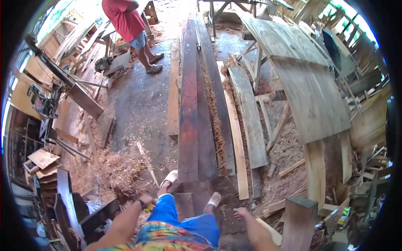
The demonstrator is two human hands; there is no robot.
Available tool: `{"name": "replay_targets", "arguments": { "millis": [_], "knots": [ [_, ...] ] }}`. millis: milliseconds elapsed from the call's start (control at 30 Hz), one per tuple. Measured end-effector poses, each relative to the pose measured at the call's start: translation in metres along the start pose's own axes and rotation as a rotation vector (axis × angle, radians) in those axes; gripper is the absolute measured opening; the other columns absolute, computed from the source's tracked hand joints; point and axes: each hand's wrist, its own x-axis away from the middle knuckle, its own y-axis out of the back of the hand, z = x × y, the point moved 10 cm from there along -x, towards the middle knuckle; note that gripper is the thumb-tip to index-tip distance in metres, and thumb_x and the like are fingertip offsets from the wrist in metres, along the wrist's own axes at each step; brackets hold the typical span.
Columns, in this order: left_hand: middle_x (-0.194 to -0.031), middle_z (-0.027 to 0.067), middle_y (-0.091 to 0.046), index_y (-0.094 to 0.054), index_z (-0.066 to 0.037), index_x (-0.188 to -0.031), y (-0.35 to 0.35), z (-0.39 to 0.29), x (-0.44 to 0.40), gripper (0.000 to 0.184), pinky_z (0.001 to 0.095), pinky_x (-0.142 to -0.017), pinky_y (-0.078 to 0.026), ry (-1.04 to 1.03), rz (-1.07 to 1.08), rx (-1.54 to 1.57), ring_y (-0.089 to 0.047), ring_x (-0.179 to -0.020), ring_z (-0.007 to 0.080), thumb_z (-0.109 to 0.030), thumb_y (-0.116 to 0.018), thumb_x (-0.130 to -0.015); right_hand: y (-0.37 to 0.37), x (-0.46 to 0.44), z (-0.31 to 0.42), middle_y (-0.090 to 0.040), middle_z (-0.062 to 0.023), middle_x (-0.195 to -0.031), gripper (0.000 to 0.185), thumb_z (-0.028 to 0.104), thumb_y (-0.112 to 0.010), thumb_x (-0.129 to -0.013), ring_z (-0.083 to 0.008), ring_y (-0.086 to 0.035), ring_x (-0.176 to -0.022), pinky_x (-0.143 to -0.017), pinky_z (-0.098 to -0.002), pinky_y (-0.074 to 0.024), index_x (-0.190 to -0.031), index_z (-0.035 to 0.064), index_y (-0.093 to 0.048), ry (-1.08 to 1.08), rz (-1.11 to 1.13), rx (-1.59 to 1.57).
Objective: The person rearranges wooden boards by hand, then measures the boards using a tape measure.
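Note:
My left hand [147, 201], with a dark band at the wrist, hangs beside my left thigh, next to the blue shorts [165, 209]. Something small and yellow [149, 207] shows at its fingers, too small to make out. On the other side, my right hand [241, 213] is held out over the floor, fingers partly spread, with nothing in it. Long dark planks [188, 125] lie on the floor ahead of my feet, one with a reddish stain. A pale narrow board [238, 159] and a grey board [250, 121] lie to their right.
A person in a red shirt [124, 21] stands at the upper left beside a machine [104, 63]. Large plywood sheets [310, 96] rest on a wooden frame at the right. A square post [299, 224] stands near my right arm. Wood shavings [121, 171] cover the floor at left.

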Motion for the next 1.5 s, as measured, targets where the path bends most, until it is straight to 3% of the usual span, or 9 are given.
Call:
{"name": "replay_targets", "arguments": {
  "millis": [100,133,300,467,567,800,1100,1200,1500],
  "knots": [
    [-0.094,0.0134,-0.072,-0.075,-0.007,-0.088,-0.024,-0.054,0.092,0.034,0.0389,-0.080,-0.053,0.178,-0.097,-0.115,-0.068,-0.091,0.0271,-0.033,-0.073,-0.066,0.039,-0.053,0.077,-0.069,-0.0081,-0.067,0.039,0.042,-0.066,-0.085,-0.0166,-0.067,-0.065,-0.056,-0.0342,-0.0525,-0.069,0.0073,-0.071,0.329,-0.383,1.021],
    [-0.095,0.0147,-0.072,-0.074,-0.007,-0.090,-0.031,-0.060,0.111,0.034,0.0398,-0.081,-0.052,0.242,-0.146,-0.122,-0.068,-0.091,0.0287,-0.033,-0.073,-0.067,0.042,-0.039,0.102,-0.069,-0.0119,-0.099,0.041,0.041,-0.070,-0.079,-0.0225,-0.068,-0.074,-0.068,-0.0365,-0.0553,-0.098,0.0049,-0.070,0.308,-0.441,0.866],
    [-0.099,0.0184,-0.070,-0.074,-0.007,-0.093,-0.115,0.000,0.137,0.040,0.0414,-0.084,-0.052,0.360,-0.077,-0.042,-0.067,-0.093,0.0327,-0.039,-0.075,-0.067,-0.040,-0.035,0.147,-0.067,-0.0111,-0.083,0.020,0.025,-0.061,-0.091,-0.0202,-0.065,-0.067,-0.060,-0.0360,-0.0523,-0.093,0.0062,-0.067,0.317,-0.081,-0.038],
    [-0.101,0.0218,-0.068,-0.069,-0.005,-0.096,-0.153,-0.010,0.200,0.038,0.0443,-0.084,-0.051,0.437,-0.117,-0.024,-0.065,-0.097,0.0361,-0.036,-0.067,-0.074,-0.114,-0.118,0.152,-0.069,-0.0153,-0.086,0.032,0.031,-0.070,-0.084,-0.0238,-0.068,-0.077,-0.066,-0.0405,-0.0561,-0.093,0.0002,-0.069,0.493,-0.159,0.735],
    [-0.102,0.0251,-0.066,-0.065,-0.004,-0.107,-0.189,0.003,0.201,0.045,0.0477,-0.083,-0.051,0.377,-0.211,0.016,-0.063,-0.097,0.0399,-0.037,-0.065,-0.076,-0.133,0.016,0.186,-0.069,-0.0192,-0.088,0.036,0.030,-0.070,-0.083,-0.0244,-0.069,-0.077,-0.071,-0.0372,-0.0566,-0.090,-0.0048,-0.068,0.574,-0.242,0.904],
    [-0.102,0.0247,-0.066,-0.064,-0.004,-0.107,-0.194,-0.010,0.188,0.049,0.0473,-0.083,-0.051,0.381,-0.230,0.090,-0.063,-0.097,0.0395,-0.040,-0.068,-0.075,-0.175,-0.056,0.154,-0.067,-0.0117,-0.076,0.038,0.036,-0.066,-0.088,-0.0203,-0.062,-0.052,-0.047,-0.0389,-0.0503,-0.087,-0.0020,-0.071,0.408,0.071,0.744],
    [-0.100,0.0242,-0.067,-0.065,-0.002,-0.102,-0.209,0.001,0.169,0.048,0.0462,-0.082,-0.052,0.355,-0.283,0.054,-0.065,-0.095,0.0387,-0.041,-0.071,-0.075,-0.160,-0.086,0.166,-0.065,-0.0099,-0.062,0.032,0.030,-0.067,-0.087,-0.0179,-0.060,-0.046,-0.043,-0.0353,-0.0455,-0.083,-0.0011,-0.072,0.525,-0.076,0.865],
    [-0.100,0.0238,-0.067,-0.063,-0.002,-0.102,-0.204,-0.009,0.181,0.048,0.0463,-0.084,-0.051,0.401,-0.259,0.191,-0.064,-0.097,0.0390,-0.040,-0.070,-0.075,-0.153,-0.095,0.154,-0.070,-0.0163,-0.104,0.052,0.052,-0.064,-0.081,-0.0282,-0.068,-0.095,-0.085,-0.0382,-0.0512,-0.100,0.0039,-0.072,0.287,-0.019,0.891],
    [-0.102,0.0260,-0.065,-0.061,-0.002,-0.106,-0.206,-0.025,0.194,0.047,0.0476,-0.085,-0.050,0.429,-0.286,0.251,-0.062,-0.098,0.0404,-0.039,-0.065,-0.077,-0.156,-0.110,0.149,-0.070,-0.0196,-0.098,0.047,0.042,-0.064,-0.085,-0.0267,-0.070,-0.081,-0.070,-0.0371,-0.0552,-0.098,-0.0027,-0.070,0.409,-0.069,0.955]
  ]
}}
